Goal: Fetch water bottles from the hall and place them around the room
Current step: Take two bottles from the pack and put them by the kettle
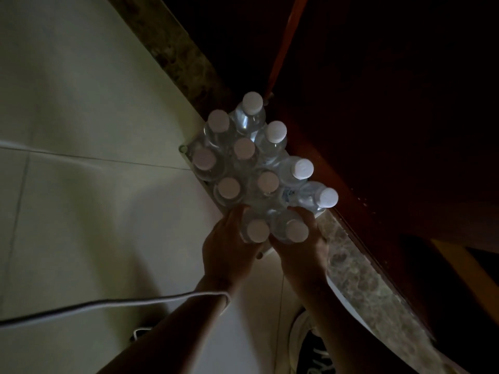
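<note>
A pack of several clear water bottles [244, 149] with white caps stands on the pale tiled floor, in a dim corner against a dark wooden door. My left hand [229, 247] grips the nearest left bottle [256, 230] around its body. My right hand [302, 247] grips the bottle beside it [295, 230] the same way. Both held bottles sit at the near end of the pack, caps toward the camera. Two bottles at the right edge [328, 197] lean outward toward the door.
A dark wooden door and frame [378, 157] fill the right side, with a speckled stone threshold strip [359, 276] along its foot. A white cable [108, 303] crosses the floor at lower left. A shoe [310, 344] shows at the bottom.
</note>
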Available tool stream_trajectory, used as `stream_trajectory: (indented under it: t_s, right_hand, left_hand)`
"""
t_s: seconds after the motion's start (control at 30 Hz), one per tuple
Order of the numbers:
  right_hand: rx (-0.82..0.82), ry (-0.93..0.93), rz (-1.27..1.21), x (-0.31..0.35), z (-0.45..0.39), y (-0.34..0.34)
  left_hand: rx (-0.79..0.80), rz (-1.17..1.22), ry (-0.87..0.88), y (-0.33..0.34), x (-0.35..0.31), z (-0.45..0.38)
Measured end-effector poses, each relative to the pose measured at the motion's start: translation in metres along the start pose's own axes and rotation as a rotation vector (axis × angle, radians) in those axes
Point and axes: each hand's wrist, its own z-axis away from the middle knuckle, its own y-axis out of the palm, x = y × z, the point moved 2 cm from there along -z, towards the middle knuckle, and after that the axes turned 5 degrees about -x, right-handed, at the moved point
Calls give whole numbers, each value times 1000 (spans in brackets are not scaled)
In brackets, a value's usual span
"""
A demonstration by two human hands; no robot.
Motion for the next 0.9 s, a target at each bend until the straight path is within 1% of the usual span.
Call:
stream_trajectory:
  t_s: [0.07,0.17,0.27,0.33,0.43,0.5,0.53,0.6,0.7,0.83,0.9]
  right_hand:
    - [14,-40,0,19,7,-15]
    - [57,-65,-23,63,15,-53]
    - [85,-76,-110,124,23,-103]
    - [107,-94,-196,175,28,-143]
    - [182,-145,-316,266,34,-211]
    - [240,-195,-369,333,39,-260]
    - [265,-236,-388,368,43,-285]
    - [268,-341,-465,444,53,-338]
    - [275,-499,-587,555,76,-423]
    - [295,-679,-738,689,122,-545]
    - [268,-772,-788,745,151,-605]
  left_hand:
    - [-12,13,36,-19,-11,8]
    - [-58,58,101,-66,-45,17]
    - [-72,72,167,-133,-93,21]
    - [-109,116,211,-187,-132,23]
    - [-164,210,238,-281,-204,25]
    - [-151,294,199,-348,-256,28]
    - [-143,345,164,-380,-282,30]
    - [-167,440,160,-448,-337,36]
    - [-214,587,242,-550,-424,55]
    - [-173,784,408,-680,-540,86]
    - [-184,827,511,-744,-597,110]
